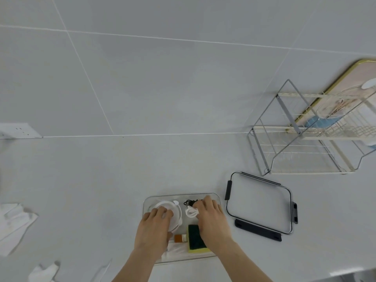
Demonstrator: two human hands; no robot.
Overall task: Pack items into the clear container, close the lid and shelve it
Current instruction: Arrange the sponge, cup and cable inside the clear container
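Both hands reach into the clear container [211, 195], which sits on the white counter [101, 190] near the bottom of the view, its near wall partly covered by the forearms. The left hand [155, 226] lies palm-down, fingers spread, on a round white object [175, 212] whose nature is hard to make out; whether it grips or merely presses cannot be told. The right hand [212, 218] has its fingers curled at a coiled white cable [190, 212], with a black cable [189, 202] just beyond; the hand hides the actual grip. A green-and-yellow sponge [195, 240] is partly hidden under the right wrist, a small brown bottle [180, 238] beside it. The lid [259, 206] lies flat just right of the container. A wire rack [301, 139] stands farther right, cut off by the frame edge.
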